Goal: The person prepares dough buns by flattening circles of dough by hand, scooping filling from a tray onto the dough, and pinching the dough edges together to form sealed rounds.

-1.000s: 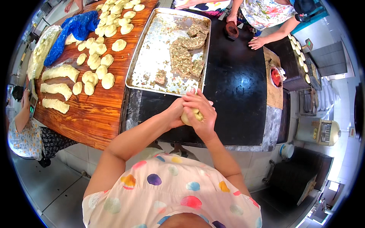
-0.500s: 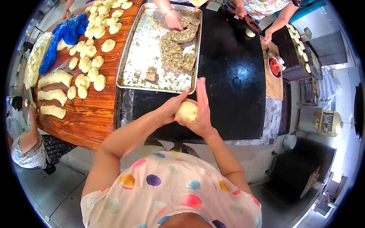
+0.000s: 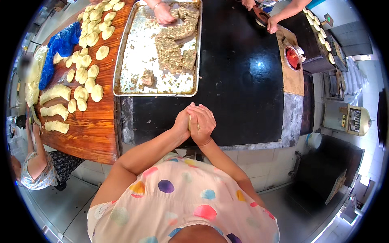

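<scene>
My left hand and my right hand are closed together over the near edge of a black worktop. Between the palms is a ball of pale dough, of which only a sliver shows; the fingers cover the rest. Just beyond my hands lies a large metal tray with a thick, curving mound of chopped, seasoned filling along its right half. A small separate lump of filling sits near the tray's front. Another person's hand reaches into the filling at the far end.
To the left, a wooden table carries many dough rounds, several dough strips and a blue plastic sheet. At far right another person holds a brown tool. A bowl of red stuff stands on cardboard.
My hands, cupped around the plainly visible dough ball before, have closed over it and sit slightly lower and further left. The view has shifted a little. The far-right person's brown tool has come down onto the worktop.
</scene>
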Motion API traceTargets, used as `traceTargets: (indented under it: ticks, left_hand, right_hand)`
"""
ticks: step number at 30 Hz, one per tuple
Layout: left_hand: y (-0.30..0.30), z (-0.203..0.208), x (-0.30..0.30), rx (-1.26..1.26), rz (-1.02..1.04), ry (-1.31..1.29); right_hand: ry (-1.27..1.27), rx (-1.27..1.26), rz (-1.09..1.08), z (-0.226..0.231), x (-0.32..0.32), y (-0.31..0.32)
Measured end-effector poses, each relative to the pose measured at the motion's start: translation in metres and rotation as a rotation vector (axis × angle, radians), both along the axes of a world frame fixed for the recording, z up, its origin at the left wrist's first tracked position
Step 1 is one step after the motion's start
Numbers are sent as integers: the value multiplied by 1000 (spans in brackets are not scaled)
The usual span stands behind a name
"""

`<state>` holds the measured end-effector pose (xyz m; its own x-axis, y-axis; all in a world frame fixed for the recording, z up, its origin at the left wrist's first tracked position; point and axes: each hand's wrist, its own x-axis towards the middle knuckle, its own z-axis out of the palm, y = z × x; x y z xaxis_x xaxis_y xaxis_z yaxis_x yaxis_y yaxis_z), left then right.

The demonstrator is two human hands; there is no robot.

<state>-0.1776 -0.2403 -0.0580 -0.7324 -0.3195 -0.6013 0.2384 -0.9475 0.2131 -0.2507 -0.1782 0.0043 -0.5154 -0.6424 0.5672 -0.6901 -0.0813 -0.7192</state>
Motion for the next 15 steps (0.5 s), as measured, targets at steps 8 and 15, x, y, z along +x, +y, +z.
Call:
traceTargets:
  ticks: [8,15]
  left_hand:
    - [-20,42,-42,-49,-110,256]
    - [-82,27,101,-609,117,-477]
  right_hand:
    - [-1001,-13,-41,-3,-60,-14]
    - [-398,-97,-399,30,-185,-66]
